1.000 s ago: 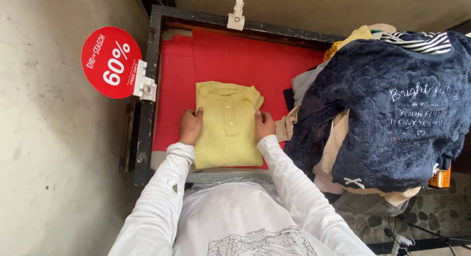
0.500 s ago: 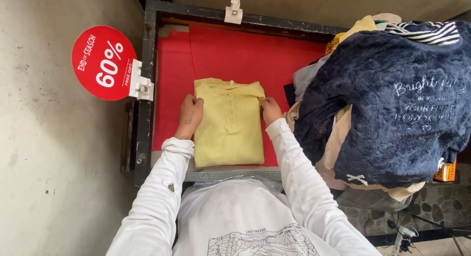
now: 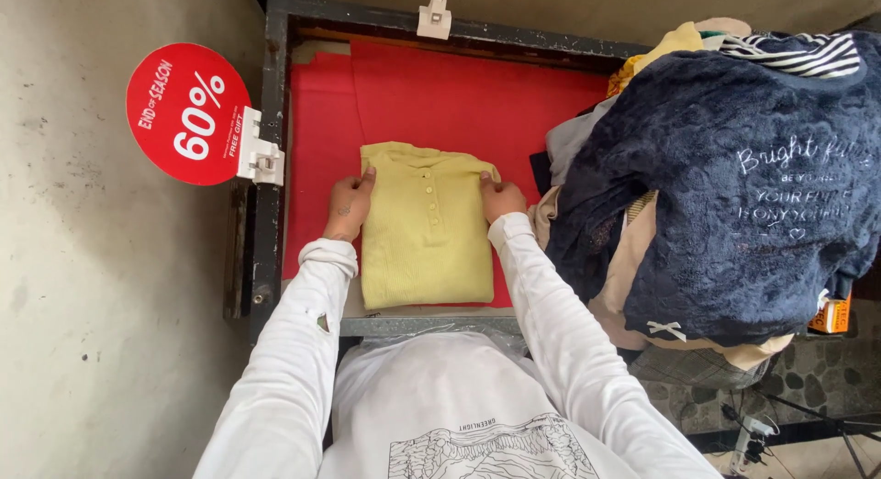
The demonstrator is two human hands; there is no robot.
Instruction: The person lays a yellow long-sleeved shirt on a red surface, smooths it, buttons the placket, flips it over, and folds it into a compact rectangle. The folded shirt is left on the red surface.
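A folded yellow buttoned shirt [image 3: 425,231] lies flat on the red surface of a black-framed display table [image 3: 268,130]. My left hand [image 3: 349,204] rests on the shirt's left edge near the collar, fingers pressed on the fabric. On the right edge near the collar, my right hand [image 3: 500,197] grips the cloth. Both arms wear long white sleeves and reach forward from my body at the bottom of the view.
A heap of clothes topped by a fuzzy navy garment [image 3: 734,194] fills the table's right side. A round red sale sign [image 3: 188,114] is clipped to the left frame. A white clip [image 3: 434,11] sits on the far frame. Grey concrete floor lies to the left.
Both hands have slid up along the shirt's sides toward the collar. The shirt stays in place on the red surface.
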